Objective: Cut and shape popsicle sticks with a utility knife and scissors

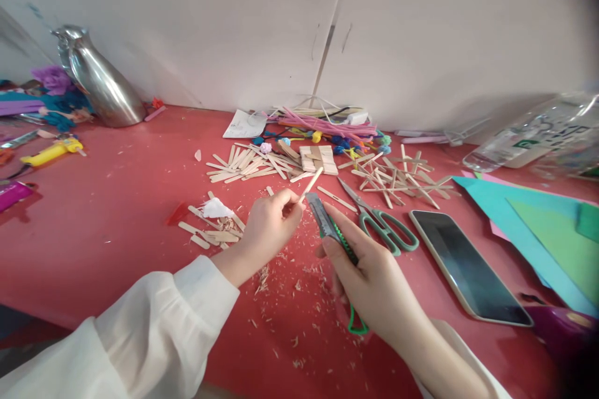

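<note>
Between its thumb and fingers, my left hand [274,219] pinches a thin wooden stick [312,182] that points up and to the right. My right hand [362,262] is wrapped round a green and grey box cutter [327,224], its tip close beside the lower end of the stick. Whether blade and stick touch, I cannot tell. Wood shavings [294,287] lie scattered on the red table [154,199] below both hands. Just right of the cutter rest grey-green scissors [386,227].
Wooden sticks [253,162] lie in piles behind the hands. At the right are a phone [468,265], coloured paper [528,224] and a plastic bottle [528,137]. A metal jug [100,84] and a yellow tool [51,153] stand or lie at the left.
</note>
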Tool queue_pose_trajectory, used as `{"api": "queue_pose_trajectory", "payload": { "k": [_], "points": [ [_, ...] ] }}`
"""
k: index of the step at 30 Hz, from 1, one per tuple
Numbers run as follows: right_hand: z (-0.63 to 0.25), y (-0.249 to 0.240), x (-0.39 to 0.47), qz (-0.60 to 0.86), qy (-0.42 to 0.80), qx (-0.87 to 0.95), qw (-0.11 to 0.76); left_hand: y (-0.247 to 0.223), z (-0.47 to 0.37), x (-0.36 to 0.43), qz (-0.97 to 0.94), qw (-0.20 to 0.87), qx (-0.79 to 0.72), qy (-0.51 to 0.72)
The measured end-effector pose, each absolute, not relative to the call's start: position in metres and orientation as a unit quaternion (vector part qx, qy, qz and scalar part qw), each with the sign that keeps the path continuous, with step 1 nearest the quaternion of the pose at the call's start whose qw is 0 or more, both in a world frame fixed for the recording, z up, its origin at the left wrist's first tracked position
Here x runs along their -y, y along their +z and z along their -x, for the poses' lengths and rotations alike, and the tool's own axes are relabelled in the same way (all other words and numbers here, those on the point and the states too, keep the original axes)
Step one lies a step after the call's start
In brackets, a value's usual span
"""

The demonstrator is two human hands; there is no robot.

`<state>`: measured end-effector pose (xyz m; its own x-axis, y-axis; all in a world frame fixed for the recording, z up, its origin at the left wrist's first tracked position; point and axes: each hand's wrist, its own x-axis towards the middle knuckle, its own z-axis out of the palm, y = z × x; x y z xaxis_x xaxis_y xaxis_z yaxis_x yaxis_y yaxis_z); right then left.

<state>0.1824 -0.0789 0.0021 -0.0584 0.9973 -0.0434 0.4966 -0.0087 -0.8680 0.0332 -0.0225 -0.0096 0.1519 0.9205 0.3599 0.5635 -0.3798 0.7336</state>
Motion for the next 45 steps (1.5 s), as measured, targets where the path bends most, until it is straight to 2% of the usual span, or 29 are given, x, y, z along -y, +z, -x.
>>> {"api": "queue_pose_trajectory", "payload": {
  "k": [5, 17, 35, 45],
  "points": [
    [-0.18, 0.004, 0.078, 0.584, 0.439, 0.579, 0.361, -0.011, -0.034, 0.023, -0.734, 0.199, -0.512, 0.399],
    [-0.18, 0.006, 0.079, 0.579, 0.451, 0.57, 0.369, -0.014, -0.035, 0.022, -0.739, 0.185, -0.509, 0.4],
    [-0.182, -0.001, 0.079, 0.605, 0.268, 0.686, 0.302, -0.01, -0.034, 0.023, -0.76, 0.161, -0.523, 0.35],
    [-0.194, 0.014, 0.073, 0.619, 0.358, 0.641, 0.278, -0.007, -0.031, 0.017, -0.779, 0.16, -0.514, 0.32]
  ]
}}
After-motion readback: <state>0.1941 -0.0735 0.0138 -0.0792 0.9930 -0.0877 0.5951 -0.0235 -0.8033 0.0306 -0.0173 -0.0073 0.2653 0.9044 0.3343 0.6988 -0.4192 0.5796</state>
